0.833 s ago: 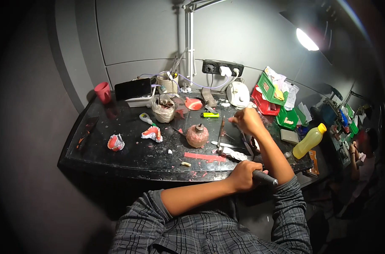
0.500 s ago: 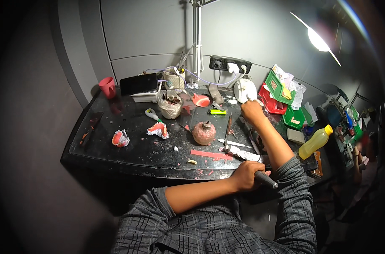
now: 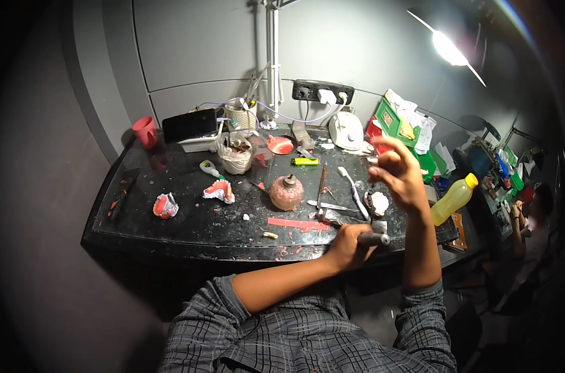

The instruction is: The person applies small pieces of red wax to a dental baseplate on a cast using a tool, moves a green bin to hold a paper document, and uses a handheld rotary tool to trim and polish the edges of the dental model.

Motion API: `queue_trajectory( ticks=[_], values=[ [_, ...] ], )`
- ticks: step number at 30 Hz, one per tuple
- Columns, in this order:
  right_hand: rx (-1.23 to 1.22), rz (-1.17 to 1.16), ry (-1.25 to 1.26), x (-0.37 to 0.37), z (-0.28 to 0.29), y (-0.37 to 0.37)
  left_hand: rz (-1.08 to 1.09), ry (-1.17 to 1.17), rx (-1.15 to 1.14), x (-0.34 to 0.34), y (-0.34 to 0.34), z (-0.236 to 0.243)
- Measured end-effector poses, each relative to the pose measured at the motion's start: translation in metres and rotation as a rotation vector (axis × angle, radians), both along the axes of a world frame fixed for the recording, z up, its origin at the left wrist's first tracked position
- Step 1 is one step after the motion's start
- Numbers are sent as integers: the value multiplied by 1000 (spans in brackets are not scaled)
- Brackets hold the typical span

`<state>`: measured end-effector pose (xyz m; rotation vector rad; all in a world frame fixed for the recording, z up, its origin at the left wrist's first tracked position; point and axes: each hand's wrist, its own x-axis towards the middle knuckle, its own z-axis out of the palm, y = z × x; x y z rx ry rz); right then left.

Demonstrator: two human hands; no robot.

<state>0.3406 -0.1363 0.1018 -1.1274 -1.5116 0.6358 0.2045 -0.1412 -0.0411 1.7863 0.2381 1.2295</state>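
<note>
My left hand (image 3: 346, 248) is closed around a dark grey cylindrical handpiece (image 3: 372, 239), its metal end pointing right over the table's front edge. My right hand (image 3: 401, 177) is raised above the right part of the table, fingers bent and apart, with nothing plainly visible in them. Below it sit a whitish tooth-like model (image 3: 377, 203) and a toothbrush (image 3: 355, 194). Beyond it stands a white control box (image 3: 346, 130) with a knob. A pink wax strip (image 3: 298, 224) lies left of the handpiece, near a round glass burner (image 3: 287, 194) with a metal top.
On the left are two pink-and-white denture models (image 3: 165, 206) (image 3: 219, 191), a knife (image 3: 122, 193) and a red cup (image 3: 145, 132). A green lighter (image 3: 305, 161) lies mid-table. A yellow bottle (image 3: 454, 199) and green trays (image 3: 391, 124) stand right. Another person (image 3: 531, 230) sits far right.
My right hand has left the white control box, coming back toward me and to the right, with its fingers spreading. My left hand has raised the handpiece slightly. The view has shifted a little.
</note>
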Motion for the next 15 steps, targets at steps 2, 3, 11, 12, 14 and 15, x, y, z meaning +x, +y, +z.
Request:
queue_trajectory(
  ticks=[2, 3, 11, 12, 14, 15],
  values=[
    [79, 64, 29, -5, -1, -37, -50, 126, -182, 1, -3, -2],
    [121, 91, 69, -16, 2, -55, 61, 63, 125, 8, 6, -7],
    [353, -34, -48, -29, -17, -91, -8, 78, -93, 4, 1, -2],
    [361, -46, -72, -30, -17, -90, -12, 74, -93, 3, 1, -2],
    [356, -74, -67, -33, -16, -90, -12, 70, -98, 3, 1, -2],
    [351, -89, -63, -34, -16, -90, -9, 69, -104, 4, 0, -2]
  ],
)
